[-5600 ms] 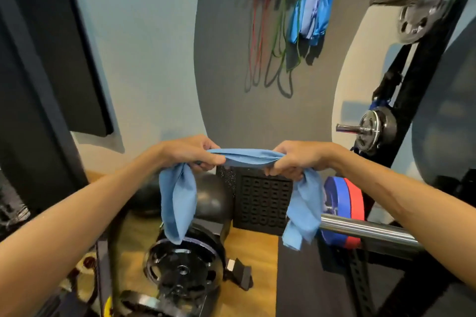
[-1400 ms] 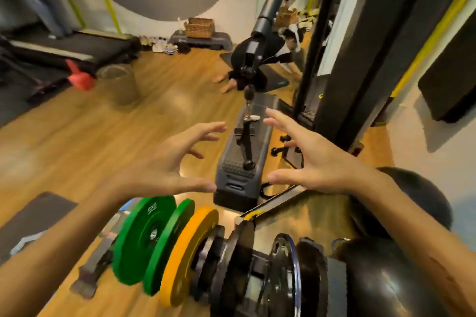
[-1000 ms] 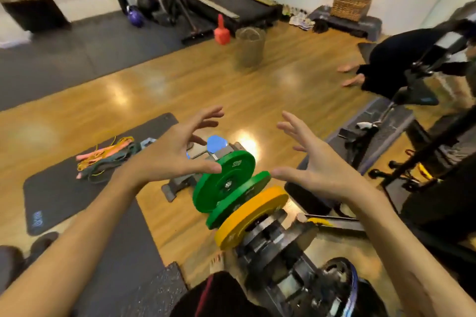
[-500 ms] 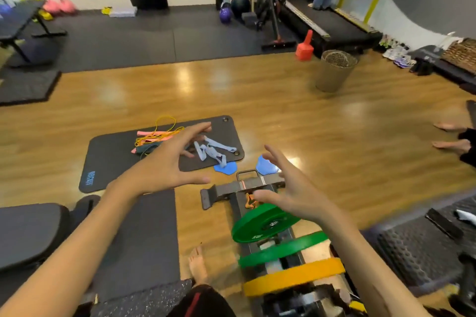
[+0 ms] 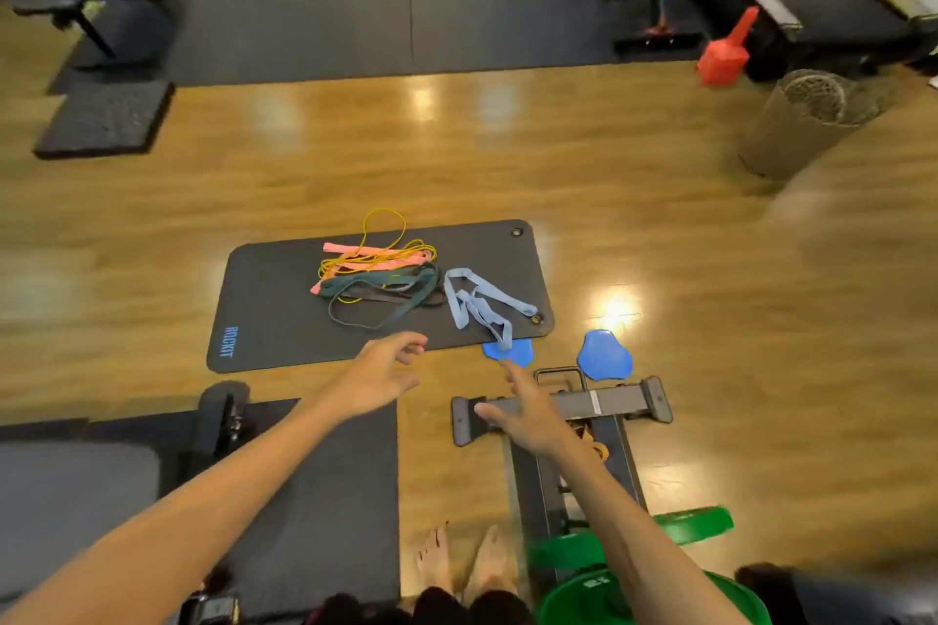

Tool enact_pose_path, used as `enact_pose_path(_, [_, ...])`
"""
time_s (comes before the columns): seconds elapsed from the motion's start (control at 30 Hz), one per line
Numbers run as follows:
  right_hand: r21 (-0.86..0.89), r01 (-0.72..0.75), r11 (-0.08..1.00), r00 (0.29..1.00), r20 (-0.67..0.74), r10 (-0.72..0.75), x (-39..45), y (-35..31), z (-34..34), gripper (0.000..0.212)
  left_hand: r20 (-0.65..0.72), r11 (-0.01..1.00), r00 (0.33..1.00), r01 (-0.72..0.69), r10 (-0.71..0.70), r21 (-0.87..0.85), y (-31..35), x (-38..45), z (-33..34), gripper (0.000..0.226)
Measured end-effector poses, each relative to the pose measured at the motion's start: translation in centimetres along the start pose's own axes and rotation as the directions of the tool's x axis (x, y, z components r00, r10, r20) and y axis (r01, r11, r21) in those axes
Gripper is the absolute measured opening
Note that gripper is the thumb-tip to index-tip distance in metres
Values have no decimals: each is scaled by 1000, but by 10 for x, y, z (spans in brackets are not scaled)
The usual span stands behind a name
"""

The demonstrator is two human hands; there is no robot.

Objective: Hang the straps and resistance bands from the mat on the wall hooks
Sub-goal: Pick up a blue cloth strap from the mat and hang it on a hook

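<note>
both grips are released: left hand (image 5: 378, 378) and right hand (image 5: 523, 414) reach forward with fingers spread, holding nothing. ahead, the mat (image 5: 284, 299) on the wooden floor carries tangled resistance bands (image 5: 378, 277) and a light blue strap (image 5: 474, 302).

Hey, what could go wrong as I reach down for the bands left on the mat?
The thin yellow cord, pink flat band and dark green straps lie tangled on the black mat, so lifting one may drag the others. The light blue strap trails off the mat's edge and could catch underfoot. Both the left hand and right hand are empty.
</note>
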State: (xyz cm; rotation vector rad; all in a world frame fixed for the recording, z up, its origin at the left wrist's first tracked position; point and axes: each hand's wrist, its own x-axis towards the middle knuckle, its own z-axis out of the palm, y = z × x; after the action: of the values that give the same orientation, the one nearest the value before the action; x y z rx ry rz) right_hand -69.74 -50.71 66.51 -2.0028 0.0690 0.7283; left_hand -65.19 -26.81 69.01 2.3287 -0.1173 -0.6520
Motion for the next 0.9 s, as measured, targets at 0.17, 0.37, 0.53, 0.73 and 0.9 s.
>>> enact_pose_path(0.17, [-29,-125,992,991,53,126,107,31,-15,88,167,995,981,86,-95,57,-29,97,30,48])
enact_pose_path(0.37, [-187,-282,941,950,84,302,246,110,-29,88,165,950,966,151,-201,272,-79,236,86,39])
enact_pose_path(0.53, [-380,-357,853,921,7,389,384,215,-34,82,274,872,944,28,-184,489,-145,351,161,43])
enact_pose_path(0.73, [-359,-406,840,906,-38,421,537,350,3,81,327,785,935,-100,-136,612,-242,495,257,49])
enact_pose_path(0.9, [-350,-424,835,893,-9,450,624,451,49,77,367,739,925,-177,-101,650,-324,584,328,45])
